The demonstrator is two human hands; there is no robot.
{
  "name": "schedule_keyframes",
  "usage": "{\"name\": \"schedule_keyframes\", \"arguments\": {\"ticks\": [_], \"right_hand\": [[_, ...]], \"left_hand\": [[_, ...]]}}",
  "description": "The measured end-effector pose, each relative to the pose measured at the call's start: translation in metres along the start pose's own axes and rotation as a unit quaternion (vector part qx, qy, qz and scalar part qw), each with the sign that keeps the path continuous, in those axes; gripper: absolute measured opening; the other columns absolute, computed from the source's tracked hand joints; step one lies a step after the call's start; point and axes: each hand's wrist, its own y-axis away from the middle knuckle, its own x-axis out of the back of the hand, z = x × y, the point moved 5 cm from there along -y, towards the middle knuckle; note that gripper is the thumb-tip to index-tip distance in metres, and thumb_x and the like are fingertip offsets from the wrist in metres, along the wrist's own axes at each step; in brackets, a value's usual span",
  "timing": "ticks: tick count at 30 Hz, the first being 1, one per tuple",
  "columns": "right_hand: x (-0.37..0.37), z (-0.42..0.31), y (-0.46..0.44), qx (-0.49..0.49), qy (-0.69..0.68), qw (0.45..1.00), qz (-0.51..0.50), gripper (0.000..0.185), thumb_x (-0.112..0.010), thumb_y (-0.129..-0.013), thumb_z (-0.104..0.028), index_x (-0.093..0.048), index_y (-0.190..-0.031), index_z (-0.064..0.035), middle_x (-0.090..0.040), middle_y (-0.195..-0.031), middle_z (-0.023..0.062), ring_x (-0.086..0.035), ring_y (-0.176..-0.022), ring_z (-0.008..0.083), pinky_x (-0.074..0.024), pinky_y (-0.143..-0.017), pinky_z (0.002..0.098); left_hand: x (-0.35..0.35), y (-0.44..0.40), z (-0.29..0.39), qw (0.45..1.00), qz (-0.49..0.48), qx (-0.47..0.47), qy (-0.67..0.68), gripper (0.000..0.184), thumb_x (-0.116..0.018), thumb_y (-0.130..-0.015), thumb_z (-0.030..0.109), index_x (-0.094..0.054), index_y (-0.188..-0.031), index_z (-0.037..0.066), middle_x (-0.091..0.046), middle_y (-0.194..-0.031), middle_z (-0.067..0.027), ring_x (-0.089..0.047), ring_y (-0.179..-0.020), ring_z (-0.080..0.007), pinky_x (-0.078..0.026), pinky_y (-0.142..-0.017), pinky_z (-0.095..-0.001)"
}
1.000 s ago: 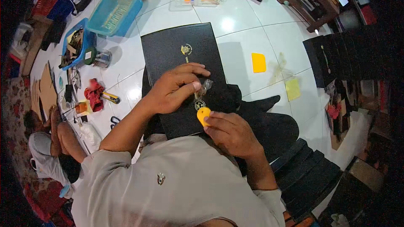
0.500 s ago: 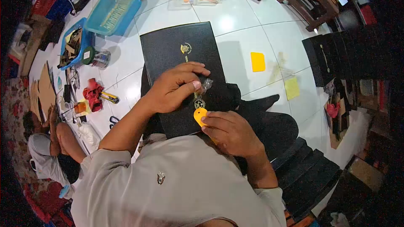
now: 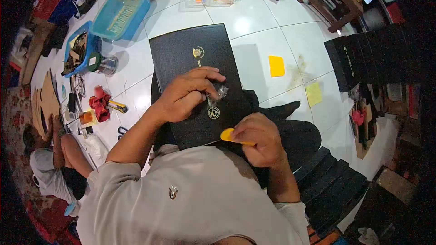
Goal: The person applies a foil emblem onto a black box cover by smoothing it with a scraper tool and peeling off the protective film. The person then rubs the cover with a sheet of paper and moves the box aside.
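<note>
A black folder-like cover (image 3: 181,45) with gold emblems lies across my lap. My left hand (image 3: 184,95) rests on it, fingers curled around a crumpled piece of clear plastic (image 3: 221,92). Just below that plastic is a round gold emblem (image 3: 214,113). Near the cover's lower right edge, my right hand (image 3: 259,138) grips a yellow scraper (image 3: 227,134), its rounded end pointing left, away from the emblem.
A yellow card (image 3: 276,66) and a pale yellow square (image 3: 313,94) lie on the tiles at right. Blue tubs (image 3: 143,14), a jar (image 3: 108,64) and a cutter (image 3: 118,106) are at left. Another person (image 3: 50,163) sits far left. Black boxes (image 3: 336,186) stand lower right.
My right hand has moved right and down with the yellow scraper, away from the round emblem, and has turned. My left fingers have curled in closer to the clear plastic.
</note>
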Motion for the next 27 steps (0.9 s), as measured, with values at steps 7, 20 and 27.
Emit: {"name": "schedule_keyframes", "arguments": {"ticks": [7,20,27], "right_hand": [[0.008,0.002,-0.023,-0.184,-0.145,0.954,0.188,0.029,-0.072,-0.077,0.006,-0.076,-0.104,-0.0020,-0.056,-0.083,0.0013,-0.052,-0.072,0.0119,-0.0393,-0.062,0.0281],[-0.007,-0.014,-0.039,-0.005,0.198,0.967,0.161,0.021,-0.089,-0.082,-0.007,-0.076,-0.098,-0.0074,-0.069,-0.097,0.0069,-0.065,-0.077,0.0262,-0.0510,-0.068,0.0388],[-0.010,-0.007,-0.043,-0.068,0.192,0.960,0.193,0.033,-0.090,-0.082,-0.010,-0.075,-0.111,-0.0079,-0.075,-0.106,0.0076,-0.067,-0.078,0.0266,-0.0501,-0.070,0.0391]], "left_hand": [[-0.001,0.002,0.010,0.999,0.000,-0.026,-0.041,0.031,-0.054,-0.086,0.014,-0.077,-0.104,0.003,-0.067,-0.147,-0.0208,-0.053,-0.147,-0.0435,-0.036,-0.125,-0.0546],[-0.004,0.001,0.011,0.998,0.007,-0.030,-0.060,0.037,-0.055,-0.082,0.005,-0.081,-0.108,0.008,-0.069,-0.144,-0.0157,-0.055,-0.144,-0.0398,-0.037,-0.122,-0.0516],[-0.005,0.001,0.012,0.995,-0.009,-0.047,-0.084,0.036,-0.057,-0.081,0.007,-0.082,-0.108,0.009,-0.069,-0.144,-0.0136,-0.055,-0.146,-0.0389,-0.035,-0.122,-0.0522]]}}
